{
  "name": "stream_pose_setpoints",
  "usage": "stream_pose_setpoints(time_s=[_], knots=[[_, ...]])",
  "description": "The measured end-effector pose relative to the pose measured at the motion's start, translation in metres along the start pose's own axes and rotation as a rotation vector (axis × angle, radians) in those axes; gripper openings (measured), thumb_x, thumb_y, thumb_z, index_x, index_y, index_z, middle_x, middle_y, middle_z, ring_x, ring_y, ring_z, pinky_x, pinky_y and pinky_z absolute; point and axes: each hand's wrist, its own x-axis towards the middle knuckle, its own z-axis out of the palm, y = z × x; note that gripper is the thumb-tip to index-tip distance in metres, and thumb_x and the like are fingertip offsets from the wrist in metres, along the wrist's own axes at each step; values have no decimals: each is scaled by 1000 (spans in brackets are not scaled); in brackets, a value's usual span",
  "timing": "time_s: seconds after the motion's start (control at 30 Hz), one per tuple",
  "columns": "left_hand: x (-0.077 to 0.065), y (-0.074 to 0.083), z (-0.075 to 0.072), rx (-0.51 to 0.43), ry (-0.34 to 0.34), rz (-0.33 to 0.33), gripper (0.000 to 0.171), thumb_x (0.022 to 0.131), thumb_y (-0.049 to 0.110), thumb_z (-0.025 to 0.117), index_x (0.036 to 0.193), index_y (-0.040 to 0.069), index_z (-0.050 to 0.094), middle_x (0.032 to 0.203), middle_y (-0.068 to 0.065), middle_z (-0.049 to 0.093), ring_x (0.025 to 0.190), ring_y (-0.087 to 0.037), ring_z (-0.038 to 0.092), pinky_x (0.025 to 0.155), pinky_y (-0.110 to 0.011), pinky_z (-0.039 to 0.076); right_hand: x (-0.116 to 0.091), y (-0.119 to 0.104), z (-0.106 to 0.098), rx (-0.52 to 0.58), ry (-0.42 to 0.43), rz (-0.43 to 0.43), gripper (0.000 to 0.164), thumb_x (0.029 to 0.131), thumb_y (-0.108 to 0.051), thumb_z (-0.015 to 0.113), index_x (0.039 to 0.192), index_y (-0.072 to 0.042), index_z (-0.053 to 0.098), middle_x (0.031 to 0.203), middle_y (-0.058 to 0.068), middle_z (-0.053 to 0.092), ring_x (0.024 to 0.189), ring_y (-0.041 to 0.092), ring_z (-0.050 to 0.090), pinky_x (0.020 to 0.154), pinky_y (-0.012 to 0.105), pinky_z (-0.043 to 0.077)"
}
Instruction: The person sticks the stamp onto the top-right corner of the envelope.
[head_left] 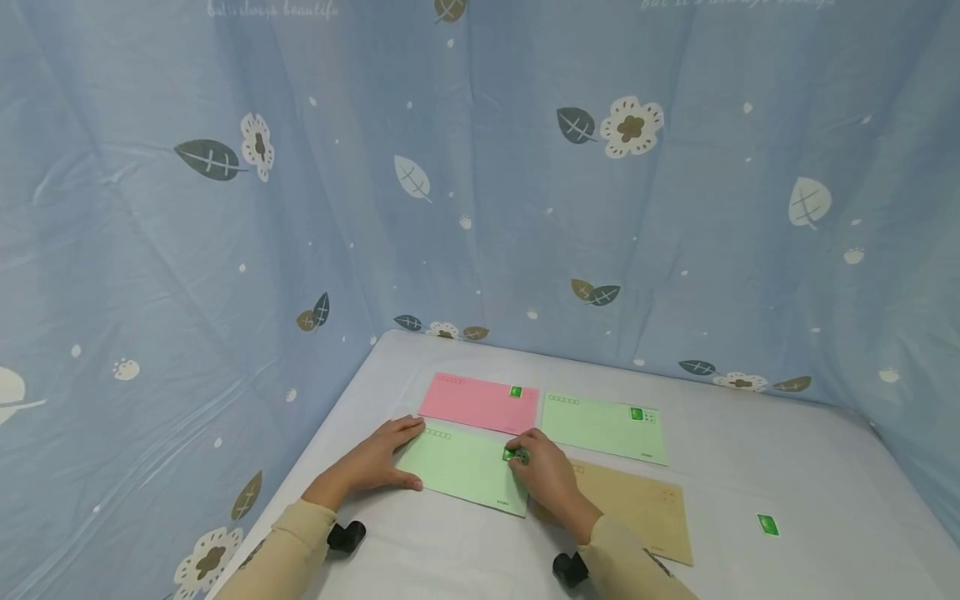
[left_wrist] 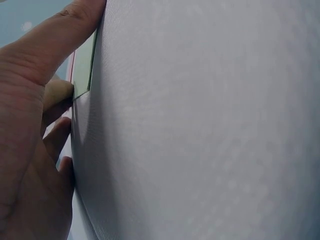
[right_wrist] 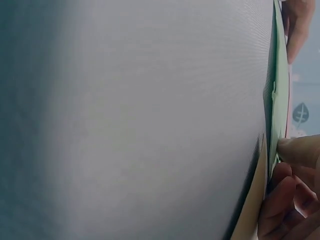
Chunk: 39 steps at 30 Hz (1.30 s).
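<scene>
A light green envelope [head_left: 461,467] lies on the white-covered table in front of me. My left hand [head_left: 378,457] rests at its left end, thumb and fingers spread apart at the corners. In the left wrist view, the thumb [left_wrist: 60,37] reaches to the edge of that envelope. At the upper right corner, my right hand [head_left: 547,471] pinches a small green stamp [head_left: 509,455] between thumb and curled fingers. The right wrist view shows this thumb [right_wrist: 300,150] against the envelope's surface; the stamp is mostly hidden there.
Behind lie a pink envelope [head_left: 476,404] and another green envelope [head_left: 600,429], each bearing a green stamp. A tan envelope [head_left: 637,508] lies partly under the right forearm. One loose stamp [head_left: 768,524] sits farther right. A blue patterned curtain [head_left: 510,208] hangs behind the table.
</scene>
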Motion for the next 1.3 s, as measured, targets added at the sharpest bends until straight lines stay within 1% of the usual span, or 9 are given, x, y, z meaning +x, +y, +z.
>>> stream_pose_setpoints(time_s=[0.3,0.47,0.7,0.97,1.07,1.2,1.3], knots=[[1,-2,1,8,2,1,108,58,65,73,144,14,35,148,-3,30,138,-29,23,107,-49,30,0,-1,0,0,-9,9,18,80,-23,72,98,-22,70,103,-8,57,88,10,57,74,30,51],[1,0,0,-1,2,8,108,58,65,73,145,13,35,149,-4,30,138,-30,22,106,-50,30,-1,-2,-1,4,-5,8,18,80,-23,72,98,-21,70,104,-7,58,91,12,58,75,32,51],[-1,3,-1,-2,-7,-8,107,58,64,74,145,14,34,149,-5,30,138,-30,22,107,-50,29,-1,-1,-1,15,-4,6,18,80,-22,72,98,-21,70,104,-7,57,93,12,58,78,33,51],[-2,3,-2,-3,0,3,106,59,62,75,144,12,35,148,-6,30,138,-33,22,106,-52,28,-3,0,0,58,33,2,22,79,-22,72,101,-22,68,106,-10,56,87,7,54,73,27,48],[-1,3,-2,-2,2,8,106,59,62,74,144,12,36,148,-6,31,138,-33,22,107,-52,28,-3,0,1,44,32,8,21,79,-23,73,100,-23,69,104,-11,56,85,6,54,71,26,48],[0,2,-1,-2,3,10,107,59,64,74,144,12,35,148,-5,31,138,-31,22,108,-52,27,-3,0,2,1,23,1,18,80,-22,73,98,-22,71,102,-10,56,82,6,54,69,25,48],[0,2,-1,-2,2,11,107,59,64,73,144,12,35,148,-6,30,138,-31,22,107,-52,27,-3,-1,1,-10,24,-8,17,80,-21,73,97,-21,71,101,-7,57,82,7,54,69,26,49]])
